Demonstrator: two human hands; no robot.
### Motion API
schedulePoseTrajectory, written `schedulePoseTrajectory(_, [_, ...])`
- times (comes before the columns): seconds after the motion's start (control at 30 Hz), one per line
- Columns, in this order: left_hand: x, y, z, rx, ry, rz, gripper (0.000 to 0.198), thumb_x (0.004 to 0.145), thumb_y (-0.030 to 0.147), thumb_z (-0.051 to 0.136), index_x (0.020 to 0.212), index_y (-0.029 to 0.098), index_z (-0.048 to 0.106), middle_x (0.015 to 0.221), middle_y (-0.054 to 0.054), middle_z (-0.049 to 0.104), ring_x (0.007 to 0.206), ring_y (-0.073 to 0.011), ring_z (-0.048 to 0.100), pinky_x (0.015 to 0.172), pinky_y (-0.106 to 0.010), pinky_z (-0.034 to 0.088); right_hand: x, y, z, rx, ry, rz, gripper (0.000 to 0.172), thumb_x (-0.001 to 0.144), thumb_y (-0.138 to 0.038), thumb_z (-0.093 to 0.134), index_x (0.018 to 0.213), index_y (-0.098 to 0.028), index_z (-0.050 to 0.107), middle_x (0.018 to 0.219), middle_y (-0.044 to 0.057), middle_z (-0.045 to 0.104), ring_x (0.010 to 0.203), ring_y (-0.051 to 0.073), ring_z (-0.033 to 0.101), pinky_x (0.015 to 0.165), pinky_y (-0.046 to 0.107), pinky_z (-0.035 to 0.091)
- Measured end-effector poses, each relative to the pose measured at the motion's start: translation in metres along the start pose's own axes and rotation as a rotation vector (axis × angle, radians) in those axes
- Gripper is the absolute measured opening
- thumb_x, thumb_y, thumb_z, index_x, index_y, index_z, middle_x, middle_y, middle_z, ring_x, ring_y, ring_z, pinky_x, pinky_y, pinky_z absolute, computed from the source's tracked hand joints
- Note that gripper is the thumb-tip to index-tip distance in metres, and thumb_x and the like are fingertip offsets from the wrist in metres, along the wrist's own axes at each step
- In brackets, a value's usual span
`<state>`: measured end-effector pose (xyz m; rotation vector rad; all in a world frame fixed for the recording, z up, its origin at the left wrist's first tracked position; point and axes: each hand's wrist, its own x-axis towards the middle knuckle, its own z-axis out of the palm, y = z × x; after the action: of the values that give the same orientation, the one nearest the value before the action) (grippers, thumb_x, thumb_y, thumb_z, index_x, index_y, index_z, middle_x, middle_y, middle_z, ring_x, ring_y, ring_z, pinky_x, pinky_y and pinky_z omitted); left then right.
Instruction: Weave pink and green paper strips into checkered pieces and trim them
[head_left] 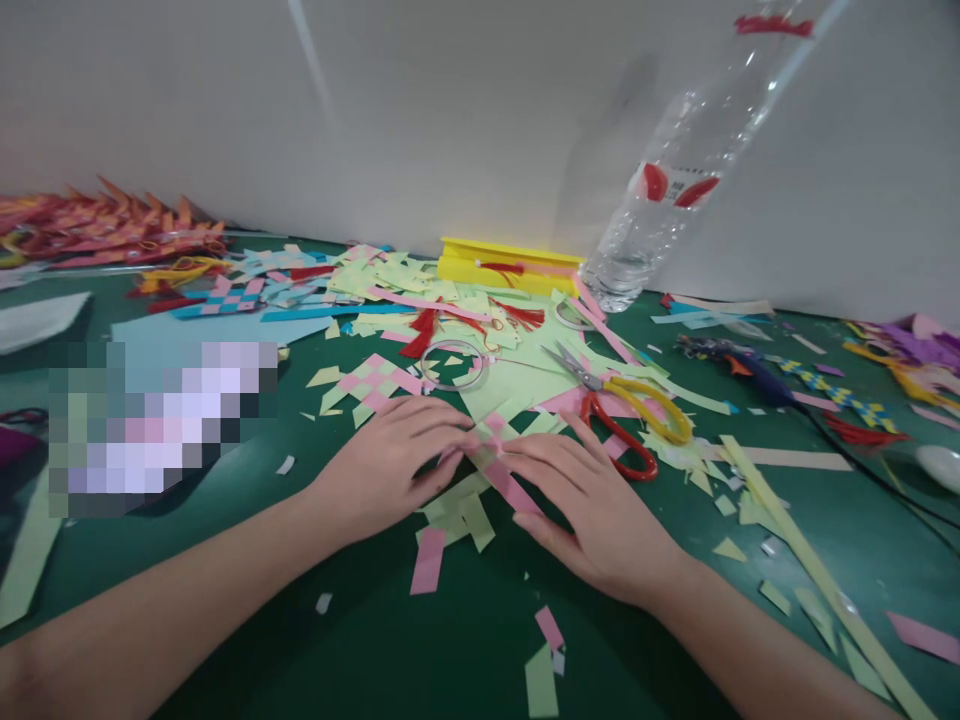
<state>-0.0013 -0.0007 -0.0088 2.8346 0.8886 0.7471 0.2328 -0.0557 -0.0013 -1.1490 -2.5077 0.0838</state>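
A small woven piece of pink and pale green paper strips (511,485) is between my hands, just above the green table. My left hand (409,450) pinches its left end between thumb and fingers. My right hand (581,500) has its fingertips on the crossing of the strips, its thumb beside the pink strip; the fingers partly hide the weave. Beyond my left hand lies another pink-and-green woven piece (371,378) with loose ends. Scissors (592,382) with one yellow and one red handle lie with blades parted just beyond my right hand.
A clear plastic bottle (675,190) leans against the wall. A yellow folded paper (517,270), a tape roll (454,366) and red tassels (424,328) lie among many scraps. A pixelated object (157,430) is at left, red-orange folded paper (112,230) behind it, a black cable (862,440) at right.
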Motion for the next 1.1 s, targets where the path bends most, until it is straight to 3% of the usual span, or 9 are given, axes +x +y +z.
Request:
schedulePoseTrajectory(0.1, [0.001,-0.007,0.0,0.107,0.031,-0.166,0.026,0.093,0.025,0.041,0.111,0.014,0.056,0.119,-0.012,0.062,0.117,-0.023,0.052,0.098,-0.042,0.041,-0.001,0.002,-0.001,0.015,0.008,0.021,0.035,0.093,-0.037,0.042,0.12,-0.018,0.057,0.123,0.007,0.062,0.114,0.021,0.056,0.109,0.052,0.032])
schedulePoseTrajectory(0.2, [0.002,-0.013,0.001,0.224,-0.038,-0.271,0.032,0.093,0.029,0.038,0.115,0.012,0.054,0.13,-0.014,0.056,0.127,-0.0258,0.043,0.102,-0.046,0.038,-0.001,0.002,-0.001,0.02,0.003,0.019,0.034,0.094,-0.037,0.042,0.117,-0.018,0.058,0.122,0.006,0.063,0.114,0.02,0.056,0.111,0.052,0.027])
schedulePoseTrajectory(0.33, [0.001,-0.018,0.004,0.292,-0.135,-0.3,0.037,0.095,0.034,0.035,0.119,0.014,0.055,0.137,-0.011,0.05,0.133,-0.0243,0.036,0.108,-0.046,0.031,-0.001,0.002,-0.002,0.022,-0.008,0.021,0.034,0.094,-0.037,0.041,0.117,-0.018,0.058,0.121,0.007,0.063,0.114,0.02,0.056,0.111,0.053,0.027])
schedulePoseTrajectory(0.53, [0.0,-0.018,0.007,0.251,-0.144,-0.279,0.042,0.097,0.032,0.031,0.126,0.012,0.054,0.137,-0.011,0.051,0.135,-0.0249,0.034,0.109,-0.047,0.03,-0.001,0.002,-0.001,0.02,0.003,0.025,0.033,0.094,-0.036,0.042,0.116,-0.019,0.058,0.12,0.007,0.063,0.114,0.02,0.056,0.11,0.052,0.029])
schedulePoseTrajectory(0.67, [0.002,-0.012,0.003,0.234,-0.07,-0.178,0.038,0.095,0.024,0.035,0.122,0.007,0.055,0.131,-0.015,0.054,0.13,-0.0279,0.039,0.106,-0.051,0.033,-0.002,0.002,0.0,0.033,0.031,0.021,0.031,0.093,-0.035,0.043,0.116,-0.019,0.058,0.12,0.007,0.063,0.114,0.02,0.056,0.109,0.052,0.031])
schedulePoseTrajectory(0.8, [0.003,-0.005,-0.003,0.234,0.093,-0.097,0.03,0.093,0.017,0.041,0.115,0.011,0.059,0.122,-0.014,0.059,0.115,-0.025,0.055,0.108,-0.051,0.032,-0.001,0.001,0.0,0.072,0.073,0.026,0.031,0.093,-0.033,0.043,0.12,-0.02,0.054,0.121,0.007,0.063,0.114,0.02,0.056,0.109,0.05,0.033])
schedulePoseTrajectory(0.93, [0.003,0.003,-0.008,0.191,0.26,-0.016,0.024,0.092,0.011,0.045,0.105,0.017,0.064,0.107,-0.007,0.067,0.099,-0.0184,0.064,0.101,-0.041,0.043,-0.001,-0.004,0.001,0.103,0.062,0.035,0.037,0.094,-0.032,0.043,0.129,-0.02,0.044,0.126,0.006,0.061,0.118,0.02,0.054,0.109,0.051,0.032])
schedulePoseTrajectory(1.0, [0.003,0.008,-0.01,0.121,0.298,-0.019,0.021,0.092,0.012,0.047,0.098,0.019,0.066,0.102,-0.005,0.069,0.094,-0.016,0.066,0.088,-0.03,0.052,-0.002,-0.008,0.001,0.117,0.049,0.048,0.042,0.093,-0.031,0.043,0.134,-0.02,0.038,0.132,0.006,0.056,0.124,0.02,0.049,0.11,0.048,0.033])
schedulePoseTrajectory(1.1, [0.002,0.017,-0.01,-0.046,0.323,-0.045,0.015,0.09,0.014,0.052,0.087,0.018,0.066,0.093,-0.003,0.071,0.082,-0.012,0.068,0.074,-0.02,0.056,-0.004,-0.014,0.002,0.154,0.031,0.068,0.051,0.093,-0.032,0.042,0.14,-0.019,0.027,0.143,0.007,0.045,0.133,0.02,0.038,0.11,0.044,0.034])
